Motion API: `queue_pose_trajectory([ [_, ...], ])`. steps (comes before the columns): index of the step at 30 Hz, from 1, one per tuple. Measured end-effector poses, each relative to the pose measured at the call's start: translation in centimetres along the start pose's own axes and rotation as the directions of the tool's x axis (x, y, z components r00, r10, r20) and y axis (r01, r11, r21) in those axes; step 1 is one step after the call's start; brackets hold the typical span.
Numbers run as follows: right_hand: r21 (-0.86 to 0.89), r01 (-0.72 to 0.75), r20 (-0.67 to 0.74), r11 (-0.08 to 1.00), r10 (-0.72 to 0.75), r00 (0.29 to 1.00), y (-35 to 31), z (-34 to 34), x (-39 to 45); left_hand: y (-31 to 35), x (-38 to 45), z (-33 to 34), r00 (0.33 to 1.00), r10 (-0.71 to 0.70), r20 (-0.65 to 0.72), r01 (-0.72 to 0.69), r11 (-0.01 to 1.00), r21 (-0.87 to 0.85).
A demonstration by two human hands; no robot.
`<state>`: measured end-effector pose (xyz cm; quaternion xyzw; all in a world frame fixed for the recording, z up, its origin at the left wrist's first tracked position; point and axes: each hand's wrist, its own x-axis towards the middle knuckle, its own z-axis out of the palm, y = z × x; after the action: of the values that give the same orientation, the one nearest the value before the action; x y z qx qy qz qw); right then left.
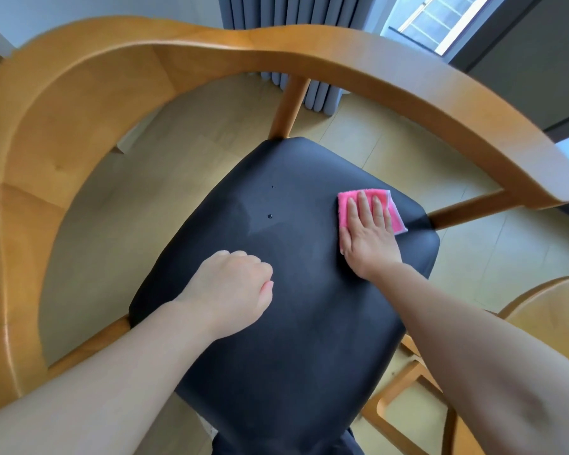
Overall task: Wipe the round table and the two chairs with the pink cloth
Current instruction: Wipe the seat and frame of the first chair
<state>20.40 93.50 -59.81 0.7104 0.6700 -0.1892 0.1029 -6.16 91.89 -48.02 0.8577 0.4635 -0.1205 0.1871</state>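
Note:
A wooden chair (79, 103) with a curved backrest fills the view, and its black padded seat (303, 323) lies below me. The folded pink cloth (344, 210) lies on the seat's far right corner. My right hand (368, 234) presses flat on the cloth with straight fingers. My left hand (230, 290) hovers over the middle of the seat, curled into a loose fist and holding nothing. Two small dark specks (270, 216) mark the seat beyond my left hand.
The rim of the round wooden table (552, 310) shows at the right edge, with its wooden base (404, 402) below. Grey curtains (319, 100) and a window (440, 21) stand beyond the chair. Pale wood floor surrounds the chair.

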Motion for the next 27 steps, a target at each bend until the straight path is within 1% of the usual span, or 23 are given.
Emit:
queue_pose_trajectory([
  [3,-0.013,-0.012,-0.014,1.000,0.012,1.000,0.9,-1.1,2.2,-0.5,0.6,-0.1,1.000,-0.011,-0.009,0.011,1.000,-0.007],
  [9,0.073,-0.147,-0.052,0.986,0.151,0.987,0.8,-2.4,5.2,-1.2,1.0,0.0,0.999,-0.017,-0.027,0.017,1.000,-0.018],
  [13,0.092,-0.151,-0.076,0.984,0.158,0.985,-0.1,-1.9,4.6,-1.8,0.7,0.1,1.000,-0.022,-0.019,0.022,1.000,-0.001],
  [16,0.050,-0.084,-0.082,0.995,0.088,0.993,-1.1,-1.3,3.3,-2.4,0.2,0.0,1.000,-0.027,-0.012,0.027,1.000,0.000],
  [19,-0.014,0.049,-0.076,0.999,-0.050,0.996,-3.1,-0.4,1.1,-2.8,-0.3,-0.4,1.000,-0.026,-0.018,0.026,1.000,-0.018],
  [22,-0.063,0.175,-0.062,0.983,-0.178,0.982,-5.6,0.4,-1.3,-3.4,-1.0,-0.9,0.999,-0.026,-0.025,0.026,1.000,-0.012],
  [25,-0.095,0.256,-0.044,0.962,-0.261,0.964,-7.6,1.0,-3.0,-4.1,-1.7,-1.3,0.999,-0.023,-0.029,0.023,1.000,-0.012],
  [27,-0.126,0.345,-0.019,0.930,-0.350,0.937,-8.7,1.6,-3.9,-4.6,-2.0,-1.6,0.999,-0.031,-0.026,0.031,0.999,-0.018],
])
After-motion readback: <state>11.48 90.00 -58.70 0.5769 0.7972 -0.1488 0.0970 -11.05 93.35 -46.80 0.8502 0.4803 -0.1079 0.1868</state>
